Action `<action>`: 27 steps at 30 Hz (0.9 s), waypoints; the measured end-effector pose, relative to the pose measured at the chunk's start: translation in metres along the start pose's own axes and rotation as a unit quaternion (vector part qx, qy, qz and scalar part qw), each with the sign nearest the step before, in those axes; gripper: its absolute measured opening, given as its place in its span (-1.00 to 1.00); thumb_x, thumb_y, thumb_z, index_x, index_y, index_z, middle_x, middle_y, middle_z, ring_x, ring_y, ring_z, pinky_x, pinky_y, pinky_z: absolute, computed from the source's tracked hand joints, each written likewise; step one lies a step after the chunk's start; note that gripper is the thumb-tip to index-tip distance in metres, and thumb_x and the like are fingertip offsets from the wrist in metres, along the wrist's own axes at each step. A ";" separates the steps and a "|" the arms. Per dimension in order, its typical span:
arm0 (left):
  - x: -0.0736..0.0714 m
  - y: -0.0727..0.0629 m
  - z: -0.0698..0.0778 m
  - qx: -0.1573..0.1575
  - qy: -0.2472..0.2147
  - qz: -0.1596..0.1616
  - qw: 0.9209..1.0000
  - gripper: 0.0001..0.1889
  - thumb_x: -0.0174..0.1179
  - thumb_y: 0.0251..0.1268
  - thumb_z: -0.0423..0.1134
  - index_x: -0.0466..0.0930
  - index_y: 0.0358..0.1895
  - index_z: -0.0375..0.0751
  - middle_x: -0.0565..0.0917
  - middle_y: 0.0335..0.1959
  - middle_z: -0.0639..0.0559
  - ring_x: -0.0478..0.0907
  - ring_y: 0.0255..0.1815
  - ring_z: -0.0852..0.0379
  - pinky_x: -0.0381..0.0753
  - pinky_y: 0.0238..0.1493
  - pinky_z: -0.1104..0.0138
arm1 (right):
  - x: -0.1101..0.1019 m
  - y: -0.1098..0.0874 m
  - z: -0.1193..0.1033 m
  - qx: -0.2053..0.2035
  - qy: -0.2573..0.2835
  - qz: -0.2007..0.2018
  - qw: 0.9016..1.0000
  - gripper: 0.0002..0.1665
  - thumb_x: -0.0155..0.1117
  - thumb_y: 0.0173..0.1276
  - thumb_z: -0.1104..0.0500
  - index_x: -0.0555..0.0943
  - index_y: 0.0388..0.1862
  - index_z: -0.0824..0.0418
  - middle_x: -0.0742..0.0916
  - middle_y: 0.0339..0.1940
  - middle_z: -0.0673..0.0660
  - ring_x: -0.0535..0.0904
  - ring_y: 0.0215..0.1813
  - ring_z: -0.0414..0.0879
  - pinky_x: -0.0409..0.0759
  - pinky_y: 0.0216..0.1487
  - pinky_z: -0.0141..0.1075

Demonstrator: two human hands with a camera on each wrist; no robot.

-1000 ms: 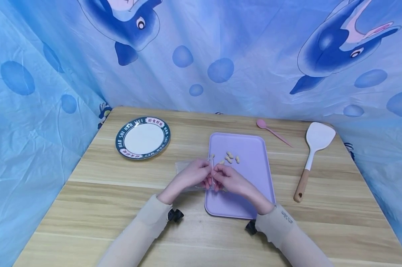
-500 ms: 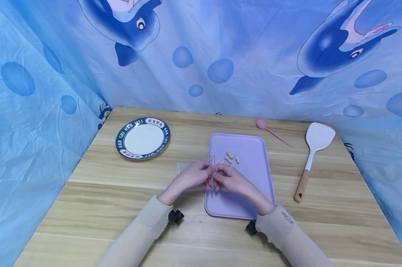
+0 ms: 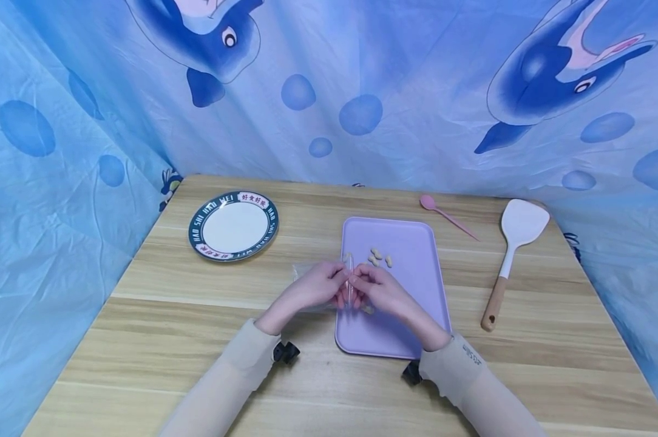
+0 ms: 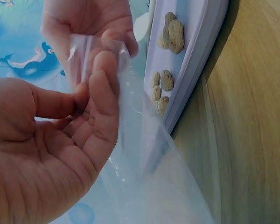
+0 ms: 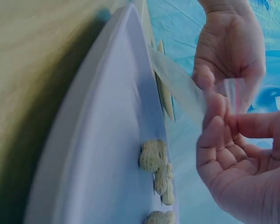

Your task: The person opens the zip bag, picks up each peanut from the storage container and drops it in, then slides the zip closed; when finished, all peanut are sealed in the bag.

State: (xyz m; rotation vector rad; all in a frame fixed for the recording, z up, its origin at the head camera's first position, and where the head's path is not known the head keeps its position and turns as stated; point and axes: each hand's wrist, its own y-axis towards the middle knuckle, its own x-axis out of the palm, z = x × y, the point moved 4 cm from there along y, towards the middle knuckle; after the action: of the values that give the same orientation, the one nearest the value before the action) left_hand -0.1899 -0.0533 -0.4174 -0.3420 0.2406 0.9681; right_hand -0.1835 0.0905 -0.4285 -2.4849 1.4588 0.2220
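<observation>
Both hands meet over the left edge of a lilac tray (image 3: 411, 315) on a wooden table. My left hand (image 3: 320, 285) and right hand (image 3: 374, 288) each pinch the mouth of a clear plastic bag (image 3: 307, 273), whose body lies on the table to the left. In the left wrist view the left thumb and fingers (image 4: 100, 84) pinch the clear bag (image 4: 149, 163); in the right wrist view the right fingers (image 5: 214, 116) pinch its rim (image 5: 233, 91). Several peanuts in shells (image 3: 380, 258) lie on the tray beyond the hands, seen also as peanuts (image 4: 170, 32) and peanuts (image 5: 156, 163).
A white plate with a dark lettered rim (image 3: 234, 226) sits at the back left. A pink spoon (image 3: 446, 215) and a white spatula with a wooden handle (image 3: 509, 255) lie right of the tray. Blue dolphin cloth hangs behind and at both sides.
Both hands have shifted slightly up and away with the bag's mouth still pinched between them; nothing else has moved.
</observation>
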 end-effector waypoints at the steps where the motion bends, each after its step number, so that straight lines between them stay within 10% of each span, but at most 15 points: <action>1: 0.000 0.000 0.001 0.003 -0.002 -0.001 1.000 -0.71 -0.14 0.60 -0.32 0.55 -0.23 -0.39 0.64 -0.58 -0.07 0.60 -0.59 0.13 0.67 -0.44 0.22 | 0.000 0.000 0.000 0.000 0.006 0.004 1.000 -0.73 0.04 0.57 0.21 0.51 -0.31 0.36 0.67 -0.56 0.11 0.63 -0.46 0.02 0.61 -0.38 -0.23; 27: -0.015 -0.008 0.000 -0.053 -0.008 0.035 0.998 -0.78 0.00 0.51 -0.37 0.54 -0.30 -0.44 0.66 -0.49 -0.14 0.67 -0.45 0.01 0.72 -0.27 0.15 | -0.007 -0.002 0.005 0.039 0.041 0.056 0.997 -0.78 -0.01 0.47 0.30 0.43 -0.41 0.33 0.72 -0.55 0.22 0.70 -0.51 0.00 0.69 -0.41 -0.13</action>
State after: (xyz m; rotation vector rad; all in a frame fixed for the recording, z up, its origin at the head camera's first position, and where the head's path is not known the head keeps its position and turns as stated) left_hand -0.1915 -0.0690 -0.4104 -0.4252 0.1875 1.0542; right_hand -0.1852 0.0988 -0.4311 -2.3796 1.6103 0.0838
